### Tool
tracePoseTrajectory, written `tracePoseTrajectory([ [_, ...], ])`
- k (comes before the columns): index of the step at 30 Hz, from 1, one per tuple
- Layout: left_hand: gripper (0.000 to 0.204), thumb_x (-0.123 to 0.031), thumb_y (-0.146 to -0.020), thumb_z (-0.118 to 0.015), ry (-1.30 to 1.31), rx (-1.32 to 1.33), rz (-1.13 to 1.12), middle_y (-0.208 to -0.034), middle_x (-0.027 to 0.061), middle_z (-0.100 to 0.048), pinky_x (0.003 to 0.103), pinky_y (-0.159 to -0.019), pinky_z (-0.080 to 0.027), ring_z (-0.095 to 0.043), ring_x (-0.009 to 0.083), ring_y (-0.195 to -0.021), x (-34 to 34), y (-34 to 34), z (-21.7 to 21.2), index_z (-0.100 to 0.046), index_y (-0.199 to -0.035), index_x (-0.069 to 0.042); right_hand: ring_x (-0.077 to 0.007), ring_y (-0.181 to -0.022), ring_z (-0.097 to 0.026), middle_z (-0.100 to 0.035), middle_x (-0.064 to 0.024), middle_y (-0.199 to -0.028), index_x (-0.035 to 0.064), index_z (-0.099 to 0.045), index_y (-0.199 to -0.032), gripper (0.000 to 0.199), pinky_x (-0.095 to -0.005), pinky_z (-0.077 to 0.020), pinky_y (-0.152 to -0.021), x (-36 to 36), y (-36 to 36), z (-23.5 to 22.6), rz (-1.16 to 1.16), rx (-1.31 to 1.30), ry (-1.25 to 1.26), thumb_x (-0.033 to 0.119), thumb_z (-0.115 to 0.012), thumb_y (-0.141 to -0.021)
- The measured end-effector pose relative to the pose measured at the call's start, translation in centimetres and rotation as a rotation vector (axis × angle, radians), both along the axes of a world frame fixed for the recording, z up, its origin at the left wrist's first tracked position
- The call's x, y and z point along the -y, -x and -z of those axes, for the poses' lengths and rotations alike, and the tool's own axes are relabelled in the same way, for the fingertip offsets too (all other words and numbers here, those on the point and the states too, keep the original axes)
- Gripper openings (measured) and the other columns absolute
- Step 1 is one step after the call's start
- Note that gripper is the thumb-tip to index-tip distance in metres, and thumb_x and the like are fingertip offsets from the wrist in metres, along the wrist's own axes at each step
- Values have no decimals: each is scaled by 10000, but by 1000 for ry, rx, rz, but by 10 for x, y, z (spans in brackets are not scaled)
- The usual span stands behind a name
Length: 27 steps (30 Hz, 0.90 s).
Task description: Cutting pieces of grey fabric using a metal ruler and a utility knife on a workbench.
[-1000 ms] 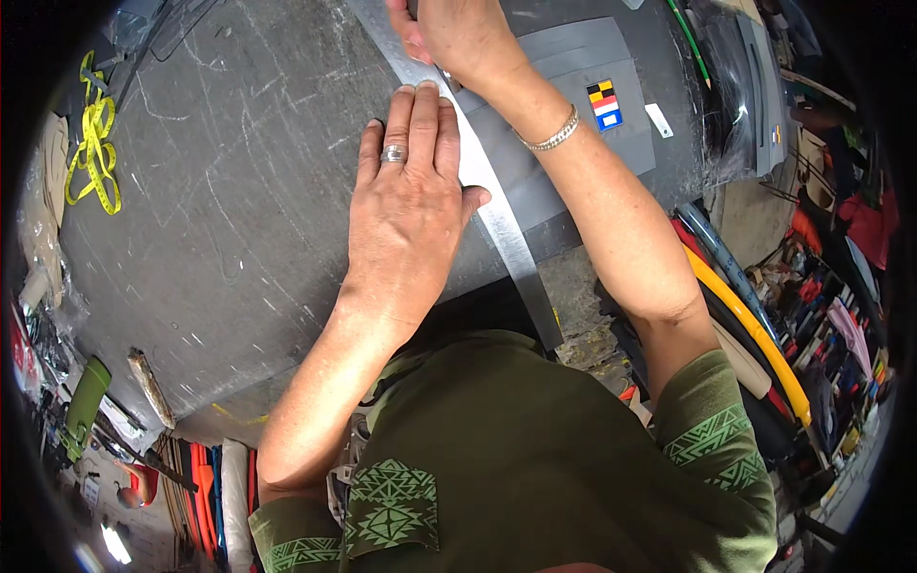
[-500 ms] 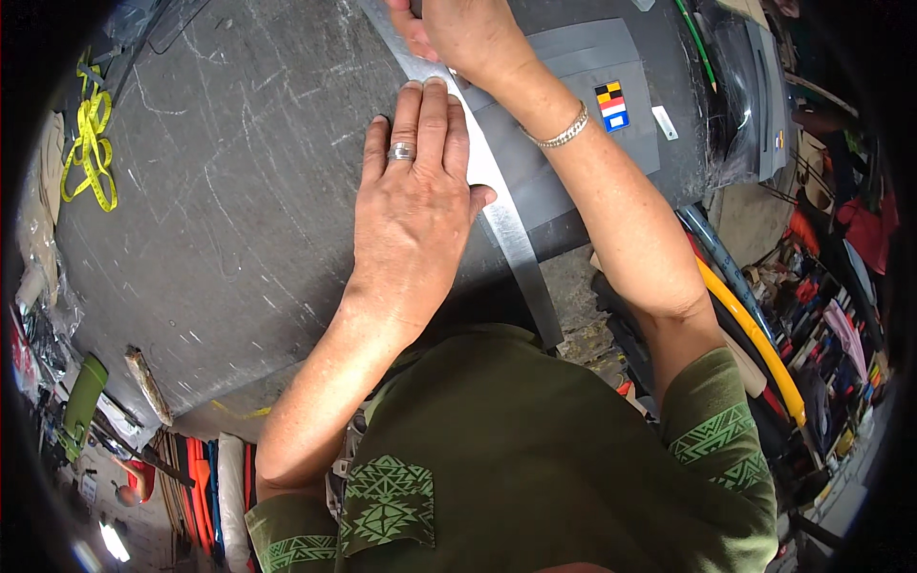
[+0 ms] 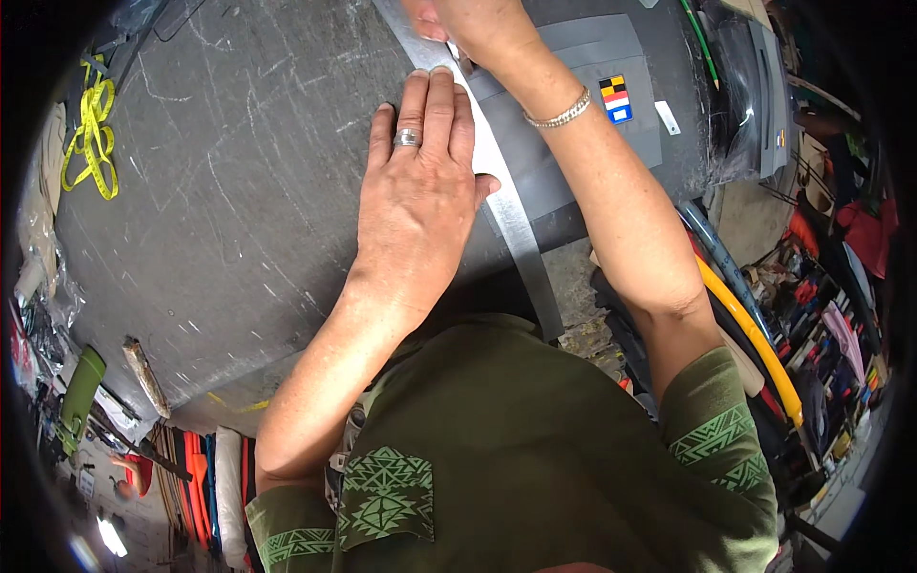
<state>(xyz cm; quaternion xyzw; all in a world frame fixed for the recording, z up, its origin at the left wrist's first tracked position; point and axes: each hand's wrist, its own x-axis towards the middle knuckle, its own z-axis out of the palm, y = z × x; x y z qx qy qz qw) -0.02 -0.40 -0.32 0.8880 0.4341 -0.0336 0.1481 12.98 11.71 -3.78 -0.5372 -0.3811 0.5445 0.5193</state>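
Long silvery straightedge (image 3: pixel 519 229) slants over scuffed table (image 3: pixel 239 201) along grey sheet (image 3: pixel 587 72); left hand (image 3: pixel 417 205) pressed flat on it, fingers outstretched. Right hand (image 3: pixel 482 33): cannot tell grip; forearm (image 3: pixel 626 210) hides some sheet. Yellow tape measure (image 3: pixel 89 138) far left.

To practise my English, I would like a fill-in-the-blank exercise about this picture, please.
The left hand touches the ruler and wears a ____.
The bracelet is on the ____ wrist.
The colour of the tape measure is ____.
The pencil is ____ in colour.

Missing words: ring; right; yellow; green.
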Motion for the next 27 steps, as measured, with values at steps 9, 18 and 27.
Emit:
tracePoseTrajectory([
  [9,825,-411,-883,-744,-71,128,3,-1545,182,-400,501,-1188,-388,-367,329,-1477,0,4,3,-414,-1466,70,-106,-405,-443,-519,-3,-599,7,-645,-1224,575,-268,-352,-393,0,0,-5,1,-28,60,481,-352,-1083],
  [18,853,-530,-940,-639,-133,-40,-2,-1662,128,-325,548,-1250,-234,-266,319,-1555,-19,36,14,-368,-1560,-12,-127,-488,-488,-581,-42,-706,66,-518,-1440,461,-286,-408,-466,95,-48,-115,39,320,-65,338,-523,-1069],
  [27,693,-397,-863,-766,-140,-51,-41,-1509,99,-508,572,-1176,-348,-428,331,-1445,-88,103,6,-541,-1442,-91,-58,-536,-461,-506,65,-735,62,-568,-1407,503,-229,-364,-497,315,-79,-37,155,618,390,318,-696,-993],
])
